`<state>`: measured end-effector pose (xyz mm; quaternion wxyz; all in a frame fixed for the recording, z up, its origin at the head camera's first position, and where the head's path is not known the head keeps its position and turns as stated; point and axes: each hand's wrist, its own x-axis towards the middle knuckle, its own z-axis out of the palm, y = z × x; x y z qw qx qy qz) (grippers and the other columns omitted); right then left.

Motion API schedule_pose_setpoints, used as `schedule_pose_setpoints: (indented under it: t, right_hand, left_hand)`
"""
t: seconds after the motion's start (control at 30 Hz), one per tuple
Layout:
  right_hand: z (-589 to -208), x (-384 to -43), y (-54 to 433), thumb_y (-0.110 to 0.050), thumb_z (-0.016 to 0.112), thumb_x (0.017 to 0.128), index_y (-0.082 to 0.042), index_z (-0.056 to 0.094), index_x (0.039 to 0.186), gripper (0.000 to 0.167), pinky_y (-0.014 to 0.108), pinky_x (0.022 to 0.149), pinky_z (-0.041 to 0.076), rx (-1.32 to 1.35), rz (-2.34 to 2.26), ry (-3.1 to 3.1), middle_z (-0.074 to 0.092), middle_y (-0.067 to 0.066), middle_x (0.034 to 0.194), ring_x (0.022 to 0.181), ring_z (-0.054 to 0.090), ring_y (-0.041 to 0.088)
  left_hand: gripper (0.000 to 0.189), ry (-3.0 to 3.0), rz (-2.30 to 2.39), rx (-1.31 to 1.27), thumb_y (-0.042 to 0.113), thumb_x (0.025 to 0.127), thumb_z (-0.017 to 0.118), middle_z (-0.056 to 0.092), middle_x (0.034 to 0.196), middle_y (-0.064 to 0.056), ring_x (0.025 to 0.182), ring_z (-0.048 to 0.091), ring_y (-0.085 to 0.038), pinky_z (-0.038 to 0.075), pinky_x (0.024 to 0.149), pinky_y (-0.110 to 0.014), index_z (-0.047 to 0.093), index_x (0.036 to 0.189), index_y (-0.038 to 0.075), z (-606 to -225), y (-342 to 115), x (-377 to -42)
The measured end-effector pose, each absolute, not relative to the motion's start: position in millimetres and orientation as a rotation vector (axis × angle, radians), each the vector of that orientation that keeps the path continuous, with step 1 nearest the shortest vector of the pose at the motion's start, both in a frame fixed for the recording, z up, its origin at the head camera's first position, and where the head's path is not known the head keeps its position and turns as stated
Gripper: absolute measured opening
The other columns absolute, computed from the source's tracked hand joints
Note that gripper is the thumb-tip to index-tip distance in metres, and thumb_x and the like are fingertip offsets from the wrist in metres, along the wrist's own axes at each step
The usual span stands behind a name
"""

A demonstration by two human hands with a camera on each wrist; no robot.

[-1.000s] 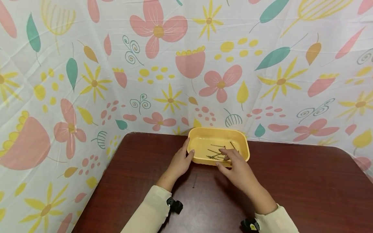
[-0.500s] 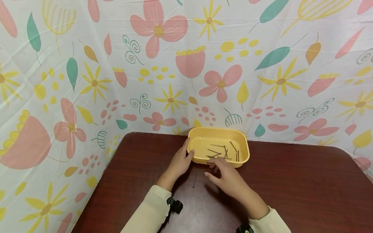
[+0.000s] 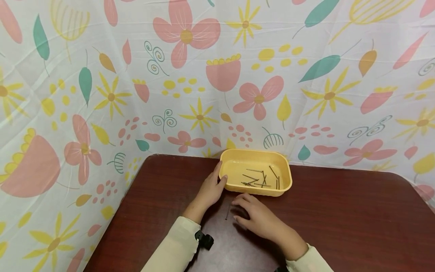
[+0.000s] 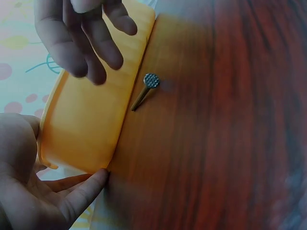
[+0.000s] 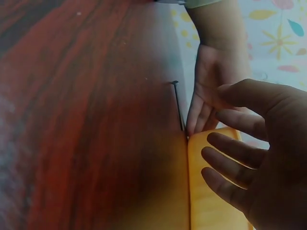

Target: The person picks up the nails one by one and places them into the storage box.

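A yellow plastic tray (image 3: 280, 192) stands at the back of the table with several nails (image 3: 263, 178) lying in it. At its left end my left hand (image 3: 209, 190) rests against the side and front corner, fingers fairly straight. One loose nail (image 3: 227, 211) lies on the table in front of the tray; its textured head shows in the left wrist view, where the nail (image 4: 144, 91) points toward the tray. Just right of that nail my right hand (image 3: 258, 217) hovers, fingers spread and slightly bent, thumb apart, holding nothing. In the right wrist view a gap separates the right hand (image 5: 249, 153) from the nail.
The dark reddish wooden table (image 3: 340, 219) extends to both sides and toward me. A patterned cloth (image 3: 190, 94) hangs behind and along the left, close to the tray's back. A black strap (image 3: 204, 240) sits on the left sleeve.
My right hand has moved from over the tray, down and left, to beside the loose nail. The left hand and tray have stayed in place.
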<state>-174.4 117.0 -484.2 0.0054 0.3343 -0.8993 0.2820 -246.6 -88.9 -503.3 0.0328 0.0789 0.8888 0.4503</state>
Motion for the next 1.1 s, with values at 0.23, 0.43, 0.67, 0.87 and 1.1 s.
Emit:
schedule_pose_setpoints:
  t: [0.23, 0.43, 0.67, 0.87, 1.1]
  right_hand:
    - [-488.1, -172.3, 113.9, -0.021, 0.073, 0.093, -0.011, 0.062, 0.137, 0.046, 0.051, 0.106, 0.047, 1.145, 0.801, -2.903, 0.055, 0.012, 0.146, 0.134, 0.054, 0.03]
    - [-488.3, -170.3, 114.1, -0.018, 0.069, 0.096, -0.012, 0.057, 0.145, 0.051, 0.057, 0.111, 0.041, 1.251, 0.762, -2.96, 0.047, 0.012, 0.156, 0.144, 0.044, 0.036]
    - [-488.5, -169.6, 113.9, -0.013, 0.067, 0.097, -0.012, 0.063, 0.138, 0.042, 0.061, 0.112, 0.037, 1.263, 0.751, -2.989, 0.051, 0.01, 0.152, 0.145, 0.042, 0.037]
    - [-488.2, -169.6, 113.4, -0.011, 0.072, 0.092, -0.011, 0.071, 0.126, 0.033, 0.053, 0.105, 0.047, 1.216, 0.704, -2.908, 0.06, 0.01, 0.14, 0.13, 0.056, 0.03]
    - [-490.3, -170.7, 114.1, -0.008, 0.078, 0.086, -0.015, 0.075, 0.108, 0.023, 0.041, 0.094, 0.052, 1.18, 0.7, -2.848, 0.063, 0.004, 0.122, 0.111, 0.06, 0.02]
  left_hand:
    - [0.065, 2.735, 1.39, 0.25, 0.047, 0.107, 0.041, 0.037, 0.161, -0.017, 0.145, 0.041, -0.04, 0.036, 0.115, -0.059, 0.014, 0.164, 0.03, -502.5, -88.7, -246.2]
    - [0.065, 2.728, 1.396, 0.237, 0.046, 0.107, 0.041, 0.037, 0.161, -0.017, 0.145, 0.041, -0.04, 0.036, 0.115, -0.059, 0.014, 0.164, 0.03, -502.2, -88.0, -245.5]
    - [0.065, 2.718, 1.407, 0.236, 0.045, 0.107, 0.042, 0.039, 0.159, -0.018, 0.142, 0.044, -0.041, 0.038, 0.113, -0.06, 0.013, 0.164, 0.031, -502.8, -88.5, -246.4]
    - [0.065, 2.715, 1.412, 0.238, 0.046, 0.107, 0.041, 0.039, 0.16, -0.017, 0.142, 0.044, -0.04, 0.038, 0.114, -0.059, 0.014, 0.164, 0.03, -502.2, -88.9, -245.9]
    - [0.065, 2.714, 1.43, 0.248, 0.045, 0.107, 0.042, 0.038, 0.16, -0.017, 0.144, 0.042, -0.039, 0.037, 0.115, -0.059, 0.015, 0.164, 0.029, -502.0, -88.7, -246.4]
